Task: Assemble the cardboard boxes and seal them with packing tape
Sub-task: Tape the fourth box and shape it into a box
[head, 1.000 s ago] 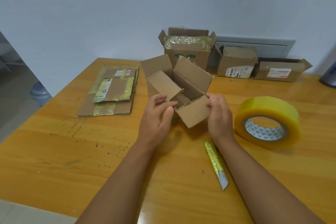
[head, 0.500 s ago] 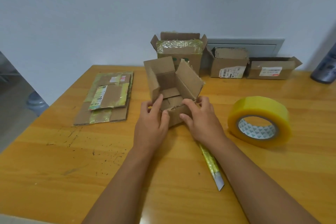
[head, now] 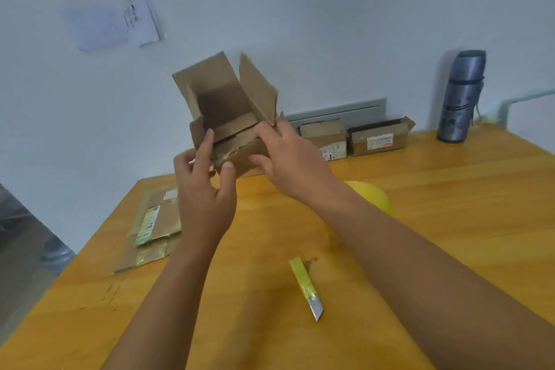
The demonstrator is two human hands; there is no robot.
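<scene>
Head view looks down your two forearms, which reach forward over the wooden table (head: 450,219). Nearest you, between the arms, a knife (head: 305,287) with a yellow-wrapped handle lies flat on the table, its bare blade pointing toward you. Further out on the left lies a stack of flattened boxes (head: 151,228) with yellowish tape and labels on them. Behind your right forearm a yellow tape roll (head: 374,196) shows only in part. Your left hand (head: 204,198) has its fingers curled, the forefinger raised along the near left corner of the box (head: 228,108) and the thumb pressed under its torn front edge, so it pinches that corner. Your right hand (head: 288,156) grips the box's near right side, thumb on the front face and fingers around the corner. You hold the box up in the air above the table, tilted so its open mouth faces you, with two flaps standing up at the back and right and the inner flaps folded in. Beyond it, along the wall, two small boxes (head: 354,137) with white labels sit side by side, and a grey flask (head: 461,96) stands upright at the far right. Sheets of paper (head: 114,21) hang on the wall at upper left.
</scene>
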